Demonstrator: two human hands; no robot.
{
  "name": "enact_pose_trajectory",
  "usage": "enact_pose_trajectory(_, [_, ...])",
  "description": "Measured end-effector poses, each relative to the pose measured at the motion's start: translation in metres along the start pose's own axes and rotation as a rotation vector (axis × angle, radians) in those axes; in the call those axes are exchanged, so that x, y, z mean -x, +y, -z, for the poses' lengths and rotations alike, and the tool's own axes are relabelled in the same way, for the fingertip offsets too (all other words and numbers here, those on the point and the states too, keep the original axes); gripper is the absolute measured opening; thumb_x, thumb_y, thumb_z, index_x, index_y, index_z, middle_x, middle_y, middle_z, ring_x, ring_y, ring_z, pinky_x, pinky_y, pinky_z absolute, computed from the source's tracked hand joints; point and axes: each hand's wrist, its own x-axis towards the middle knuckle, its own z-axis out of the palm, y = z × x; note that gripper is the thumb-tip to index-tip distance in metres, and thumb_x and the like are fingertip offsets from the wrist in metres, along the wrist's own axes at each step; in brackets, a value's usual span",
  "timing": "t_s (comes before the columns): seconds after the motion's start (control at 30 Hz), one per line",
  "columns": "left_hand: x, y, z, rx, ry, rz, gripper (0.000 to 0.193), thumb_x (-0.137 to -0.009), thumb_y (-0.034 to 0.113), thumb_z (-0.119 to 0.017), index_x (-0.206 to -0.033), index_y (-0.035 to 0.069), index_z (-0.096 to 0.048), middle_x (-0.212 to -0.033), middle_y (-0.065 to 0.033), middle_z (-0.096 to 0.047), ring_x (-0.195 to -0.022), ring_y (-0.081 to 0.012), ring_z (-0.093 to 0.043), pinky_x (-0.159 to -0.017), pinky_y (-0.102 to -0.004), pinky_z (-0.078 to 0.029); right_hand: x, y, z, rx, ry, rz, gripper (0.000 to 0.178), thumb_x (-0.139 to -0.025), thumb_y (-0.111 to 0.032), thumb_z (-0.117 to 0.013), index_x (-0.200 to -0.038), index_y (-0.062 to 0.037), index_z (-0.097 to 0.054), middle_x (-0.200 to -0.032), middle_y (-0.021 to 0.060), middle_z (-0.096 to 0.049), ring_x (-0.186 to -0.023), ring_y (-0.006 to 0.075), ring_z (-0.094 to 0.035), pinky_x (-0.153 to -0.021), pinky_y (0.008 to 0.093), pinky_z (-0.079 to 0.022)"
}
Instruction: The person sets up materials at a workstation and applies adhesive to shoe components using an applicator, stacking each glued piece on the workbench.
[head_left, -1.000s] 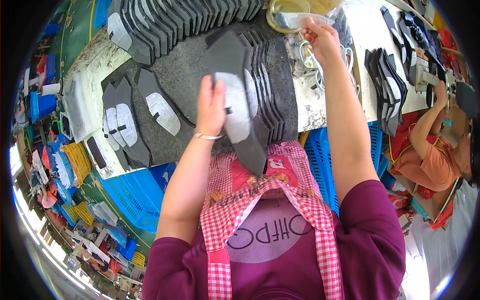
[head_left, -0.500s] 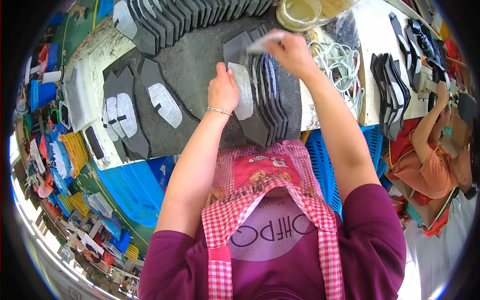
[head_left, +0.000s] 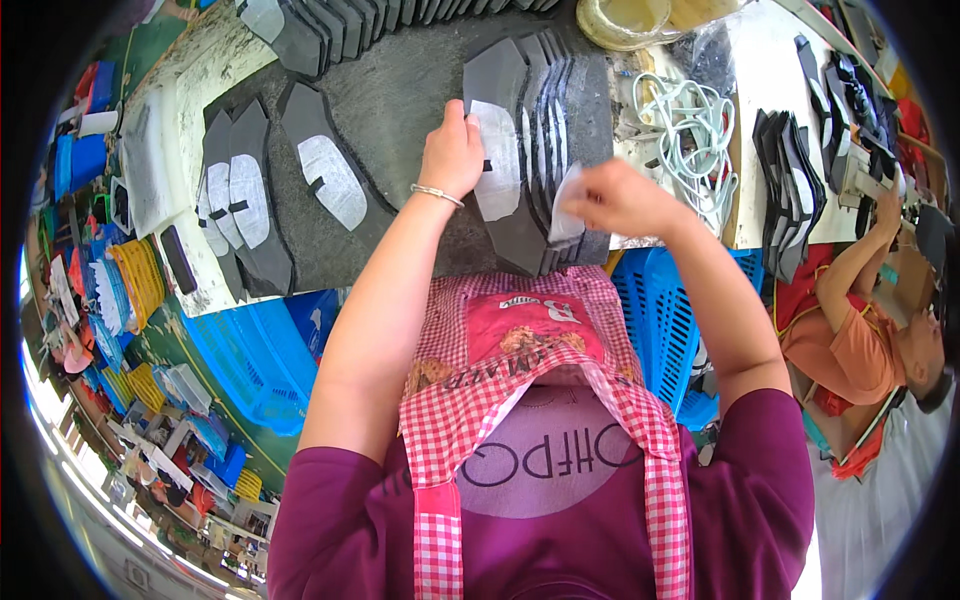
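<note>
A row of overlapping dark grey foam-like cut pieces (head_left: 497, 75) lies on the black work mat, white patches on them. On the top piece a white patch (head_left: 498, 190) bears a small black tab (head_left: 487, 166) at its left edge. My left hand (head_left: 453, 155) is closed beside that edge, its fingertips at the patch; what they hold, if anything, is hidden. My right hand (head_left: 622, 198) pinches a thin, whitish, translucent patch (head_left: 567, 208) over the right side of the row. To the left lies a single grey piece (head_left: 320, 150) with a tabbed white patch.
More tabbed pieces (head_left: 255, 200) overlap at the mat's left. A stack of grey pieces (head_left: 330, 35) and a crusted tub (head_left: 625, 20) stand at the far side. A pale cable (head_left: 690, 140) lies coiled at right. Blue baskets (head_left: 655, 320) sit below the table; another person (head_left: 850, 320) works at right.
My right hand has come nearer and slightly right with the whitish patch, from the top of the row to its right side. My left hand stays by the top piece's edge, where a black tab now shows.
</note>
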Motion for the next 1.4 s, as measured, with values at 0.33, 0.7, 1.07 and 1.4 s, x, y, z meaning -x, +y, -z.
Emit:
enact_pose_trajectory(0.33, [-0.012, -0.050, 0.010, 0.622, -0.393, 0.075, 0.024, -0.095, 0.013, -0.043, -0.114, 0.003, -0.052, -0.094, -0.0144, -0.063, -0.078, -0.0250, -0.063, -0.070, -0.0349, -0.051, -0.058, -0.037, 0.008, -0.048, 0.183, -0.145, 0.021, -0.086, -0.018, -0.060, -0.085, 0.0036, -0.063, -0.060, 0.0096, -0.063, -0.057, 0.0151, -0.064, -0.054, 0.0288, -0.049])
enact_pose_trajectory(0.7, [0.022, -0.068, 0.152, -0.289, 0.037, 0.519, 0.090, -0.056, 0.051, -0.085, -0.108, -0.014, -0.051, -0.109, -0.0278, -0.060, -0.098, -0.0388, -0.059, -0.085, -0.0381, -0.049, -0.033, 0.051, 0.093, -0.158, 1.344, -0.280, 0.026, -0.087, -0.024, -0.064, -0.093, 0.0012, -0.068, -0.074, 0.0092, -0.070, -0.069, 0.0153, -0.066, -0.067, 0.0283, -0.051])
enact_pose_trajectory(1.07, [0.044, -0.025, 0.084, 1.009, -0.073, 0.300, 0.033, -0.097, 0.024, -0.050, -0.118, -0.001, -0.050, -0.108, -0.0074, -0.059, -0.097, -0.0134, -0.057, -0.086, -0.0282, -0.046, -0.028, 0.090, 0.106, -1.093, 1.198, -0.150, 0.019, -0.087, -0.008, -0.065, -0.089, 0.0095, -0.058, -0.082, 0.0149, -0.064, -0.066, 0.0154, -0.062, -0.061, 0.0236, -0.052])
enact_pose_trajectory(1.4, [0.016, 0.004, 0.006, 0.002, 0.070, 0.007, 0.022, -0.094, 0.023, -0.045, -0.102, 0.002, -0.041, -0.071, -0.0299, -0.059, -0.071, -0.0500, -0.058, -0.063, -0.0583, -0.043, -0.056, 0.006, 0.001, -0.259, 0.637, -0.169, 0.018, -0.087, -0.017, -0.061, -0.087, 0.0010, -0.065, -0.073, 0.0125, -0.066, -0.064, 0.0169, -0.065, -0.058, 0.0299, -0.051])
